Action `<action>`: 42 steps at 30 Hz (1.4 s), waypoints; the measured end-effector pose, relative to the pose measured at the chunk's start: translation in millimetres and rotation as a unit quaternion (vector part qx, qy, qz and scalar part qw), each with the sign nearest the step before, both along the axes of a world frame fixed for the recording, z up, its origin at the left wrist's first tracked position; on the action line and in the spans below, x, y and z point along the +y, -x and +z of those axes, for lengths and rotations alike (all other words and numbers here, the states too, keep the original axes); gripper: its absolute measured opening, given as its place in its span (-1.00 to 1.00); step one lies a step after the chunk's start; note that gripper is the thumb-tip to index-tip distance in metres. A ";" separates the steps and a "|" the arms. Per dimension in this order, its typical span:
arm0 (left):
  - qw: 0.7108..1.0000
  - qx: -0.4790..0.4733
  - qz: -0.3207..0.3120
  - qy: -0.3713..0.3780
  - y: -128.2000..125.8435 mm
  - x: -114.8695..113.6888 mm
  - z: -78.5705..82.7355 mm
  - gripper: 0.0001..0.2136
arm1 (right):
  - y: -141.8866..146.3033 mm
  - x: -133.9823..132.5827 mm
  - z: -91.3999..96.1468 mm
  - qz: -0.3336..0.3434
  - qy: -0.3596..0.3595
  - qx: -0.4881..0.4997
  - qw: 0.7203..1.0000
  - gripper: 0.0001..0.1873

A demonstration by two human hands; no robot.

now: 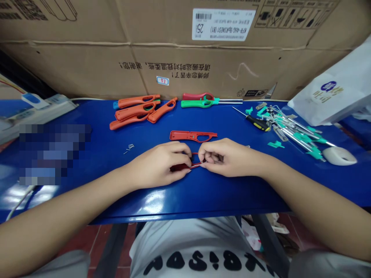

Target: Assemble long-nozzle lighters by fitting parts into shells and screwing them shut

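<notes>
My left hand (pixel 166 164) grips a red casing (pixel 179 168) near the middle of the counter (pixel 156 202), while my right hand (pixel 224 157) pinches its other end. A red shell (pixel 182 136) lies just beyond my hands.

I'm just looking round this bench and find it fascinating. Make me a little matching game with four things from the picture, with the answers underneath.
Things:
1. Orange casings
2. Screwdriver
3. Left hand
4. Bag

Descriptions:
A. Black and yellow handle
B. White, with a purple mark
C. Grouped near the cardboard box
D. Holding a red part

Pairs: 1-C, 2-A, 3-D, 4-B
</notes>
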State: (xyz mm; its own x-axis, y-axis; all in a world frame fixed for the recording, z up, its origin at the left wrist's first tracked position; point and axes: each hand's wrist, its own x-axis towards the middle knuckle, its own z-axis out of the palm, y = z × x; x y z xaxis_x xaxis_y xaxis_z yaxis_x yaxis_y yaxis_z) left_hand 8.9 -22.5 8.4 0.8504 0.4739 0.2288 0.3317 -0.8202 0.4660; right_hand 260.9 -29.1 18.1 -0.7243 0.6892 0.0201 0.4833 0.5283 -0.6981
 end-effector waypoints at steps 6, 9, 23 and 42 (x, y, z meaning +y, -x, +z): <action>1.000 -0.004 -0.006 -0.016 0.2 -0.2 -3.1 -0.87 | -0.3 2.2 -2.1 0.013 -0.072 -0.009 0.997 -0.86; 1.000 -0.010 -0.004 -0.021 0.2 0.1 -4.8 -0.87 | -1.9 3.3 -1.6 0.025 -0.067 -0.022 0.997 -0.91; 1.000 -0.011 -0.012 -0.011 -0.3 0.7 -5.5 -0.88 | -4.6 4.6 -0.1 0.041 -0.075 -0.037 0.996 -0.90; 1.000 -0.019 -0.016 -0.004 -1.0 2.0 -5.4 -0.88 | -3.2 6.0 -4.0 0.005 -0.061 -0.032 0.998 -0.87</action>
